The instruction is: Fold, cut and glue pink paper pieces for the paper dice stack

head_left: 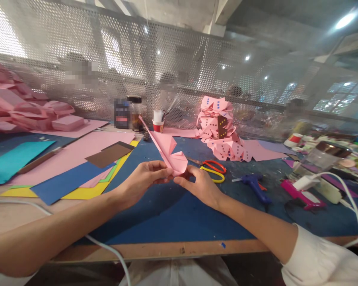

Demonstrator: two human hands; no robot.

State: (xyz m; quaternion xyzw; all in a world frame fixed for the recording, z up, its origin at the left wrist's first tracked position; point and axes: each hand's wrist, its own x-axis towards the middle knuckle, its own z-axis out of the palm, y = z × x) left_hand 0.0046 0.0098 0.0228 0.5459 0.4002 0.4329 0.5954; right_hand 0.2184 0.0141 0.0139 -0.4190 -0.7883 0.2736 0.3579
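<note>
A folded pink paper piece (164, 145) is held above the blue mat, its long pointed end tilting up to the left and its creased, rounded flaps to the right. My left hand (150, 173) pinches its lower edge between thumb and fingers. On the right side of that edge, my right hand (198, 182) also grips the paper, fingers curled behind it. Just beyond my right hand lie scissors (213, 171) with one red and one yellow handle loop. A blue glue gun (255, 187) rests farther right.
A stack of dotted pink folded papers (217, 131) stands at the back. Coloured paper sheets (74, 180) and a large pink paper pile (32, 103) fill the left. A magenta device (304, 194) with white cables and a clear jar (319, 159) sit right. Perforated metal screen (179, 67) closes the back.
</note>
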